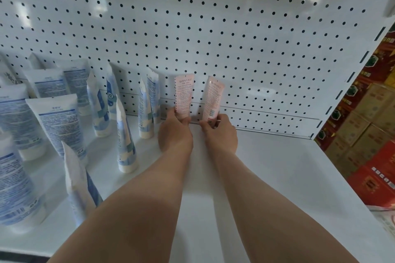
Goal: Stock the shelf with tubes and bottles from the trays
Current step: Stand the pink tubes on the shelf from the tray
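Left hand (174, 131) grip closed on left pink tube (184, 95); right hand (220, 132) grip closed on right pink tube (213, 100), both against pegboard (235, 38). Blue-white tubes (126, 132) crowd shelf (277, 166) at 9 o'clock.

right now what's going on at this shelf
A person is stocking a white shelf. The left hand holds one pink tube and the right hand holds another pink tube, both upright against the pegboard back wall. Blue and white tubes already stand in rows to the left.
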